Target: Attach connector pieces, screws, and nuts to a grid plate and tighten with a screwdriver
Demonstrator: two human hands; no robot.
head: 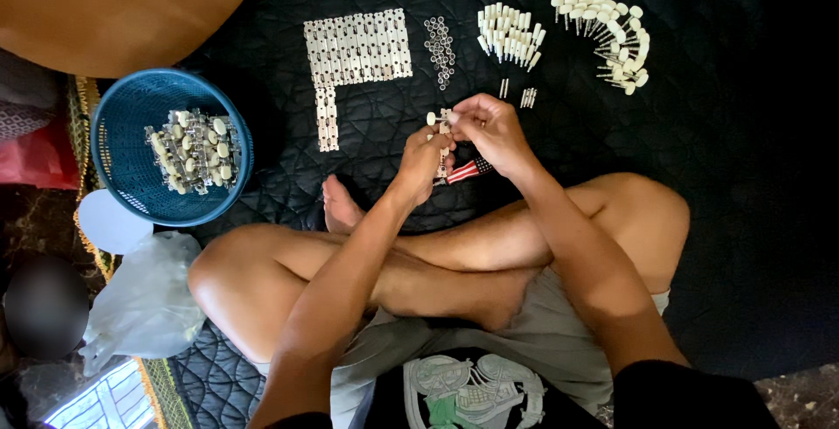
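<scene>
Holding finished tuner assemblies [194, 151], blue basket [122, 176] sits at mat's [743, 219] left edge. Both hands, left [421, 160] and right [491, 132], pinch one small tuner piece [443, 123] together, mid-mat. Open mat lies right of the knees.

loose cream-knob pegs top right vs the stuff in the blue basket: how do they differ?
The loose pegs lie spread in an arc on the black quilt; the basket pieces sit heaped inside the blue basket. The loose pegs are single shafts, each with one knob; the basket pieces show several knobs together on metal plates. The loose pegs lie far right, the basket pieces far left. Both have cream knobs on metal parts.
</scene>
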